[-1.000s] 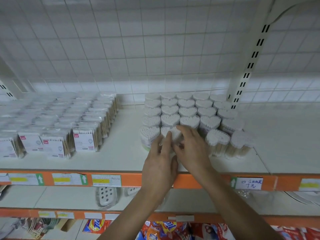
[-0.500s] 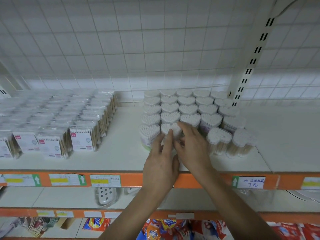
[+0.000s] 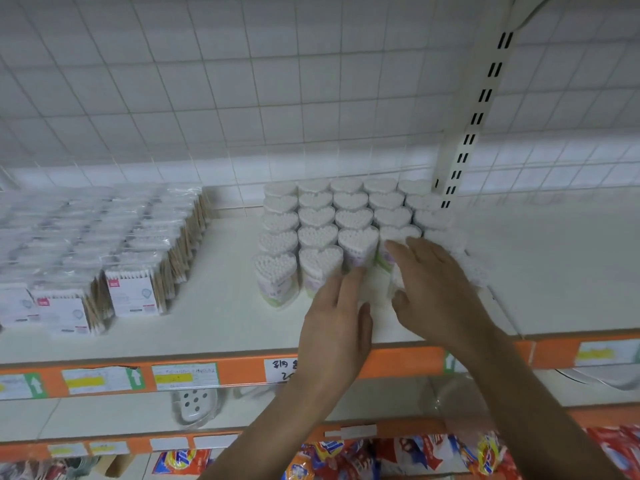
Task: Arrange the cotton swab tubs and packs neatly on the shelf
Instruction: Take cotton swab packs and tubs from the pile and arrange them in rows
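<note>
As tubs crowd the upright, left hand lies flat; right hand: grip unclear.

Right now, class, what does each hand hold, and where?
Right hand grips a front-row tub from above, thumb on its near side; left hand holds nothing.

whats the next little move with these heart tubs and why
Probably slide the loose tub under the right hand leftward into the front-row gap, against the second front tub. The front row has only two lined-up tubs at its left end, and the open left hand sits at that gap, ready to steady it.
</note>
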`<state>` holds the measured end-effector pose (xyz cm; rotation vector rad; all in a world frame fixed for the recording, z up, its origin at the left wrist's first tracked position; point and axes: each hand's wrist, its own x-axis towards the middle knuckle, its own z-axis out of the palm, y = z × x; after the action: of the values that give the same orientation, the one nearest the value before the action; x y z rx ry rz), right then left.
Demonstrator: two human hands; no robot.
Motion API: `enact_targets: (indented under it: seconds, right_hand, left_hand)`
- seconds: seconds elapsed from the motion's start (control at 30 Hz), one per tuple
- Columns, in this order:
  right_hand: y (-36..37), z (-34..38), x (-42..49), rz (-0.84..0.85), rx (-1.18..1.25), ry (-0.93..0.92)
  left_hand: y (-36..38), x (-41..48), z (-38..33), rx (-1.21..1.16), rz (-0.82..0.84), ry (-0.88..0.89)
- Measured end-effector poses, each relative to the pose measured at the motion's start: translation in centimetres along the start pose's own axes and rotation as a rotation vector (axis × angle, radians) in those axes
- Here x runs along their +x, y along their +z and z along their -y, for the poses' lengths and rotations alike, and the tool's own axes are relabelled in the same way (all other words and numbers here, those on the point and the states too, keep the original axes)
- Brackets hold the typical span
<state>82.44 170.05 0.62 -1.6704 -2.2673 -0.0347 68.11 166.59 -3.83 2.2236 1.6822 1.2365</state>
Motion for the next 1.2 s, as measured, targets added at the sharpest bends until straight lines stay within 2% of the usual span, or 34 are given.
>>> enact_targets:
  seconds: [0.1, 0.23, 0.47, 0.63, 0.9, 1.0, 1.1, 1.2]
  right_hand:
    - [0.5, -0.2, -0.5, 0.071, -0.097, 0.021]
    - [0.3, 0.1, -0.5, 0.005, -0.046, 0.037]
    - [-3.0, 1.0, 0.6, -0.094, 0.363, 0.146]
    - [-2.3, 1.2, 0.6, -0.015, 0.523, 0.054]
    - [-2.6, -0.4, 0.7, 0.141, 0.691, -0.100]
    - [-2.1, -0.9, 1.0, 0.070, 0.715, -0.051]
    - [-1.5, -1.0, 1.0, 0.037, 0.801, -0.014]
    - [-0.3, -1.2, 0.6, 0.014, 0.865, 0.068]
  left_hand:
    - [1.1, 0.0, -0.3, 0.006, 0.044, 0.025]
    - [1.8, 0.1, -0.6, 0.013, 0.044, 0.025]
    - [0.7, 0.6, -1.9, -0.003, -0.092, 0.074]
    - [0.9, 1.7, -1.0, 0.028, -0.149, 0.089]
    - [-1.0, 3.0, -0.8, -0.191, 0.008, 0.009]
    - [-1.4, 2.9, -1.2, -0.251, 0.032, -0.038]
    - [-1.1, 2.5, -1.0, -0.248, 0.023, -0.006]
    - [-0.4, 2.2, -0.6, -0.133, -0.044, 0.021]
